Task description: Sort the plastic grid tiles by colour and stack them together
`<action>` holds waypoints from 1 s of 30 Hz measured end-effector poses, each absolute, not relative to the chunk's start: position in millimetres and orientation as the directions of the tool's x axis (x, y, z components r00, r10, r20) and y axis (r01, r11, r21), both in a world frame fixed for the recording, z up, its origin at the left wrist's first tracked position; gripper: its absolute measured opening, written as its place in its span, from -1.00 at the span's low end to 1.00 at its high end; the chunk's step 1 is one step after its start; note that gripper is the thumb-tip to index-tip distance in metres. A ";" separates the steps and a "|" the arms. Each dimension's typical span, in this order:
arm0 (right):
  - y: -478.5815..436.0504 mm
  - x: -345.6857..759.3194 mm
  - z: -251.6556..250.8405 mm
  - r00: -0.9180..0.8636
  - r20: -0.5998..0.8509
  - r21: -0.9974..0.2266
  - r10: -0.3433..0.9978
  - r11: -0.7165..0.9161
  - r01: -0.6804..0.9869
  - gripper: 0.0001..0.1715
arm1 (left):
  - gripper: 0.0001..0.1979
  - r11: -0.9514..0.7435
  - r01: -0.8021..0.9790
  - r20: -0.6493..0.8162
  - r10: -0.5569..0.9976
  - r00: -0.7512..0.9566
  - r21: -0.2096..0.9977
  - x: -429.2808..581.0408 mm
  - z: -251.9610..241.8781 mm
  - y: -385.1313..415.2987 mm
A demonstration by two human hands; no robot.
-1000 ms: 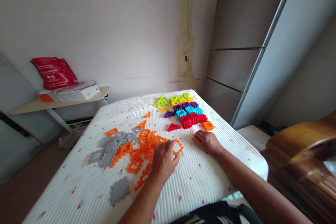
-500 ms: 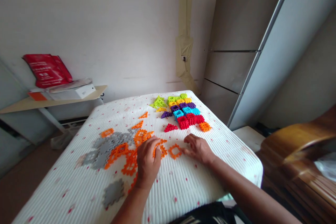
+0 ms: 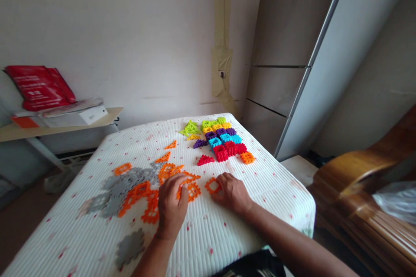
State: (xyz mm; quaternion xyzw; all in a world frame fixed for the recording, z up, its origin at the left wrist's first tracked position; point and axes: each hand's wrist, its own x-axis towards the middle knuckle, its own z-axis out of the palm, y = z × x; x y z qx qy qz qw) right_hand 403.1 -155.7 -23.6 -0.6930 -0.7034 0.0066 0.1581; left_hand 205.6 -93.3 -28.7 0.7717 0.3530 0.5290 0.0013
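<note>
My left hand [image 3: 171, 201] is curled at the right side of a heap of orange interlocking tiles [image 3: 167, 173]. Orange plastic shows between its thumb and fingers, though its fingertips are partly hidden. Just right of that hand lies a latticed orange tile [image 3: 194, 191]. My right hand [image 3: 234, 194] closes over the right edge of an orange square frame tile [image 3: 212, 185], which lies on the quilted cover [image 3: 208, 225]. Left of the orange heap are several grey interlocking tiles [image 3: 113, 199], and a lone grey tile [image 3: 130, 247] sits nearer to me.
Rows of assembled cubes stand at the back right: red [image 3: 221, 153], light blue [image 3: 225, 138], purple, yellow and green. An orange block [image 3: 248, 157] lies beside them, and a red triangle piece [image 3: 205, 160] in front. A refrigerator [image 3: 276, 78] and wooden chair [image 3: 354, 173] are to the right.
My right hand has moved left onto the orange square frame tile and closed its fingers. My left hand stays by the orange heap. The whole view has shifted slightly to the right.
</note>
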 end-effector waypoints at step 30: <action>-133.2 464.3 -34.1 0.008 0.425 -0.078 0.905 0.028 0.997 -0.77 | -0.88 -0.583 0.775 0.554 0.740 0.382 0.243 195.7 -24.1 -91.9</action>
